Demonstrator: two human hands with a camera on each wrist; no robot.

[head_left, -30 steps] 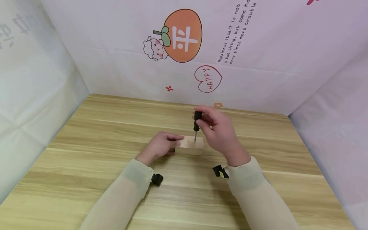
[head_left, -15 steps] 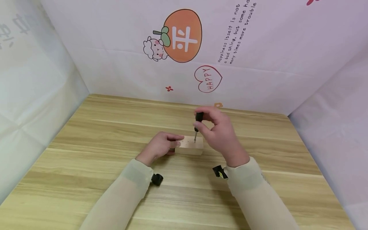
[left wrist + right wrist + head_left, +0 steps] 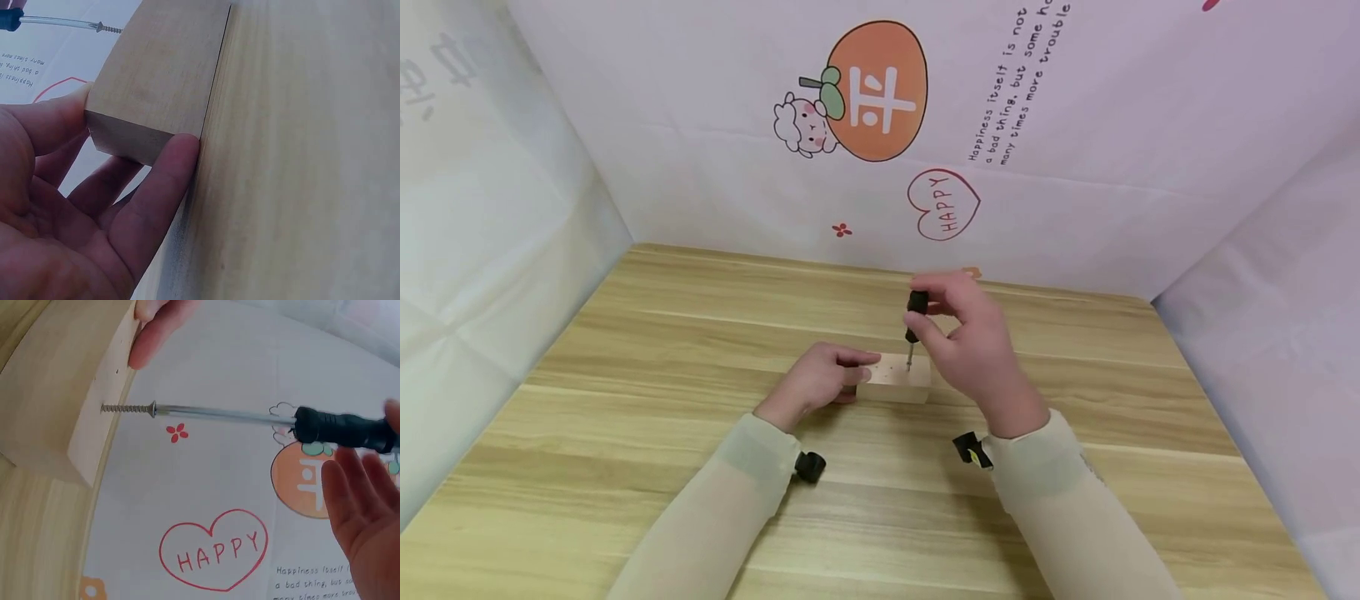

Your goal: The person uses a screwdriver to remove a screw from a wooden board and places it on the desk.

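A pale wooden block (image 3: pixel 895 392) lies on the table, with several small holes in its top. My left hand (image 3: pixel 820 377) grips the block's left end; in the left wrist view, fingertips press its end and edges. My right hand (image 3: pixel 976 346) holds a black-handled screwdriver (image 3: pixel 918 302) nearly upright over the block, between thumb and fingers. Seen from the right wrist, the screwdriver's metal tip meets the head of a screw (image 3: pixel 128 409). The screw's point is in the block's top face, and most of its thread stands out.
The wood-grain table (image 3: pixel 700 333) runs back to a white printed cloth wall (image 3: pixel 715 125). Similar cloth hangs at the left and right. Black wrist cameras sit at both cuffs, near the left sleeve (image 3: pixel 730 475) and the right sleeve (image 3: pixel 1060 492).
The screwdriver's handle leaned slightly right half a second ago and now stands a little straighter. My right fingers have shifted slightly on the handle. My left hand and the block stay put.
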